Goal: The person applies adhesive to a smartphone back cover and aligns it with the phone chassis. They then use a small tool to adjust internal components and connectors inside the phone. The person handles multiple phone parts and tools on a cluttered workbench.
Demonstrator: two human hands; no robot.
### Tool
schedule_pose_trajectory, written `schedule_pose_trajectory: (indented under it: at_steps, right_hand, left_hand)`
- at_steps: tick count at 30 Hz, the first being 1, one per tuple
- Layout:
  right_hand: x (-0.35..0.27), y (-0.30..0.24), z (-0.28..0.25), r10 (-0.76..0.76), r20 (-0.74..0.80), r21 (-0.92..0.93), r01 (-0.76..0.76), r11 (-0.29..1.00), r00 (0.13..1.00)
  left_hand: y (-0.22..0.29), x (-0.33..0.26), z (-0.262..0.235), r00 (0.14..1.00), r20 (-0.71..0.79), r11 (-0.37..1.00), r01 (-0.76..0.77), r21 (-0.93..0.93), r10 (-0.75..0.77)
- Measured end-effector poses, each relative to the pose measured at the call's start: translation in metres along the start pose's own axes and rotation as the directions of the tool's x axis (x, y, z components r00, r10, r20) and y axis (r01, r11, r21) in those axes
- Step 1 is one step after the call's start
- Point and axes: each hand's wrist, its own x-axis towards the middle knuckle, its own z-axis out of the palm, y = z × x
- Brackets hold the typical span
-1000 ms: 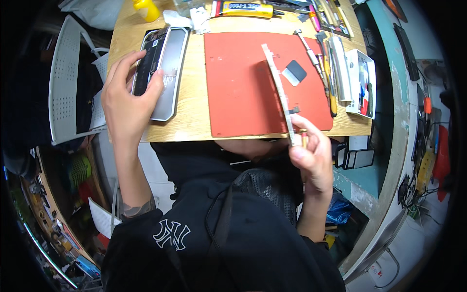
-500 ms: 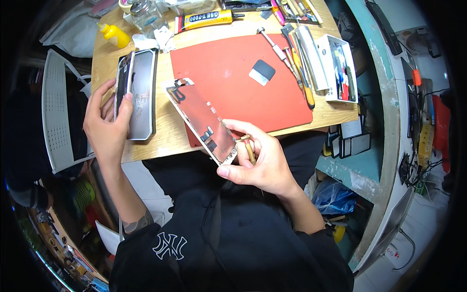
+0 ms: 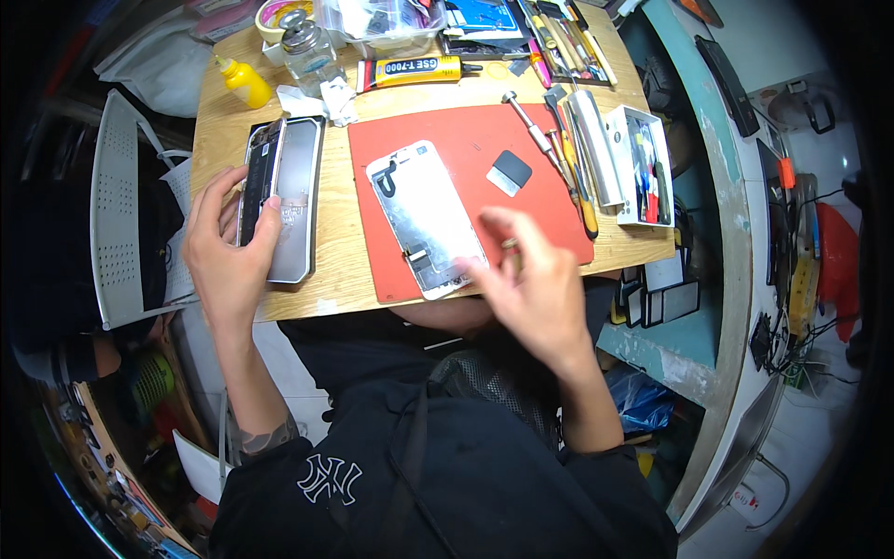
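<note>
My left hand (image 3: pixel 231 250) grips an opened phone body (image 3: pixel 263 172) by its sides, tilted on edge over a grey metal tray (image 3: pixel 304 172). A white-framed phone screen (image 3: pixel 419 210) lies on the red mat (image 3: pixel 461 140), its silvery back and flex cables facing up. At the screen's lower right corner is my right hand (image 3: pixel 545 298), blurred, with thumb and forefinger apart. A small brass-coloured screwdriver (image 3: pixel 510 258) shows tucked in its curled fingers; most of it is hidden.
Right of a small black-and-grey card (image 3: pixel 510 173) lie screwdrivers and a yellow-handled tool (image 3: pixel 585 186). A white box (image 3: pixel 644 210) holds pens and tools. Along the back stand a glue tube (image 3: pixel 414 71), a glass jar (image 3: pixel 312 56) and a yellow bottle (image 3: pixel 245 84).
The phone screen, held up in my right hand before, now lies flat on the mat. That hand's thumb and forefinger have come off it. The left hand keeps hold of the phone body.
</note>
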Motion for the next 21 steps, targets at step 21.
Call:
schedule_pose_trajectory:
  at_steps: [21]
  right_hand:
    - [0.046, 0.028, -0.008, -0.01, -0.435, -0.047, -0.011, 0.999, 0.9]
  left_hand:
    - [-0.006, 0.002, -0.011, 0.989, -0.006, 0.968, 0.141, -0.208, -0.145]
